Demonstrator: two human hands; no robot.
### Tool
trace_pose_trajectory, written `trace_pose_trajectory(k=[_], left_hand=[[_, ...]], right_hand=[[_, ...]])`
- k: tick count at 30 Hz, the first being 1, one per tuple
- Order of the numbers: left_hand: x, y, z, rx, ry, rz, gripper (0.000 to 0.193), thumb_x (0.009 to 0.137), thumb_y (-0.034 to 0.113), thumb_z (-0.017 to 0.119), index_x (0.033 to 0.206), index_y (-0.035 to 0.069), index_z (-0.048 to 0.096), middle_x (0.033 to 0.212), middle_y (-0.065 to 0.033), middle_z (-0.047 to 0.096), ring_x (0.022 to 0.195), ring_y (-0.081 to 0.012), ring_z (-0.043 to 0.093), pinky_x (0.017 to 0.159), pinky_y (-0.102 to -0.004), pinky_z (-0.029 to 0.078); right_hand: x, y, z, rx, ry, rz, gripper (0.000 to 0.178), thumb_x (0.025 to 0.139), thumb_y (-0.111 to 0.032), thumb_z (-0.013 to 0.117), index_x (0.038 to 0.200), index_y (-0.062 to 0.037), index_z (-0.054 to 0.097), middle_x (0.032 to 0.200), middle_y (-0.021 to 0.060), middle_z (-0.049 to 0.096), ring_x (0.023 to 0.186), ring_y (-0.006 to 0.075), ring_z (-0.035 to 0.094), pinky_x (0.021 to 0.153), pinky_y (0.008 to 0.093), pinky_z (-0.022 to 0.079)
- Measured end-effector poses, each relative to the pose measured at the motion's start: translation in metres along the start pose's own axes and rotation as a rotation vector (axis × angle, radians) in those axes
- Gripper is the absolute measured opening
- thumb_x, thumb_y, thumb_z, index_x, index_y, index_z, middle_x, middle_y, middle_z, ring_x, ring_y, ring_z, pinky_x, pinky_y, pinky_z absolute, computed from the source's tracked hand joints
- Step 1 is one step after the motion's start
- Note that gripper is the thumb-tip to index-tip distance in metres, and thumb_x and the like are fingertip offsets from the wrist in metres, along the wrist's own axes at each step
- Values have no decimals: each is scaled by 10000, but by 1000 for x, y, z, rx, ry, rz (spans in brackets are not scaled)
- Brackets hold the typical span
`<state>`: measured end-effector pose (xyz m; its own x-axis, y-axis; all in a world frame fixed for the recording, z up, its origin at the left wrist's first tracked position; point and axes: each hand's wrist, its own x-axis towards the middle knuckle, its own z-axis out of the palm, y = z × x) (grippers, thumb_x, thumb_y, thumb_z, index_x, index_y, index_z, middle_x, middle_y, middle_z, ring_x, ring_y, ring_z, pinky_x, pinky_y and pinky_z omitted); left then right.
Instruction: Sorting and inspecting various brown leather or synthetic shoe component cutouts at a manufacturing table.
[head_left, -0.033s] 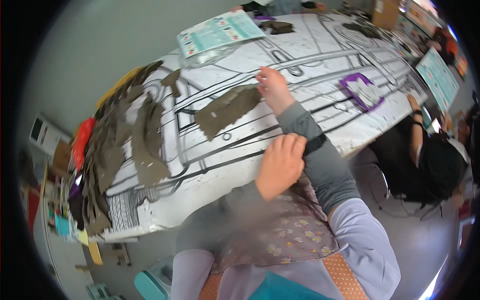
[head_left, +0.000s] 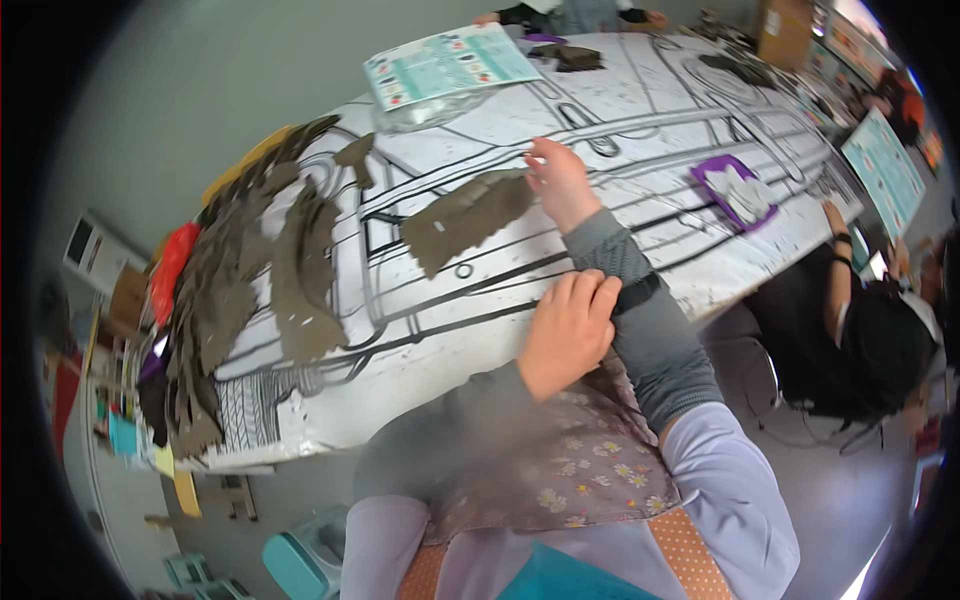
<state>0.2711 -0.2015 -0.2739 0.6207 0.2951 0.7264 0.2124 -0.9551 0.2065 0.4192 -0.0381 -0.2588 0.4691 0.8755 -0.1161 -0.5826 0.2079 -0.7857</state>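
My left hand (head_left: 570,335) reaches across my front, its fingers bent together on the grey sleeve (head_left: 632,315) of my right forearm, beside a dark band. My right hand (head_left: 562,185) hovers over the table with its fingers loosely curled and apart, holding nothing that I can see. Just left of its fingertips lies a torn olive-brown piece (head_left: 468,222) of sheet material. Whether the fingertips touch that piece, I cannot tell. Beneath everything spreads a white sheet with a black line drawing (head_left: 450,345). Many more torn olive-brown pieces (head_left: 300,275) cover its left end.
A purple tray (head_left: 735,220) with white scraps sits on the right. Farther back, a printed light-green card (head_left: 450,68) lies over clear plastic. A person in black (head_left: 850,330) sits at the right edge; another stands at the far side. Teal stools (head_left: 300,560) stand below left.
The whole view has shifted slightly, so the table appears a little farther right and lower. My hands keep the same pose, left on the right sleeve.
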Motion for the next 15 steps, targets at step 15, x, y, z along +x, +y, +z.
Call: trace_pose_trajectory(k=[15], left_hand=[[-14, -66, -13, 352, -27, -395, 506, 796, 10, 640, 1292, 112, 644, 1146, -97, 603, 1056, -314, 596, 889, -415, 512]], right_hand=[[-32, 113, -17, -113, -218, 35, 281, 964, -191, 621, 1210, -54, 611, 1075, 69, 656, 944, 199, 627, 859, 350, 519]])
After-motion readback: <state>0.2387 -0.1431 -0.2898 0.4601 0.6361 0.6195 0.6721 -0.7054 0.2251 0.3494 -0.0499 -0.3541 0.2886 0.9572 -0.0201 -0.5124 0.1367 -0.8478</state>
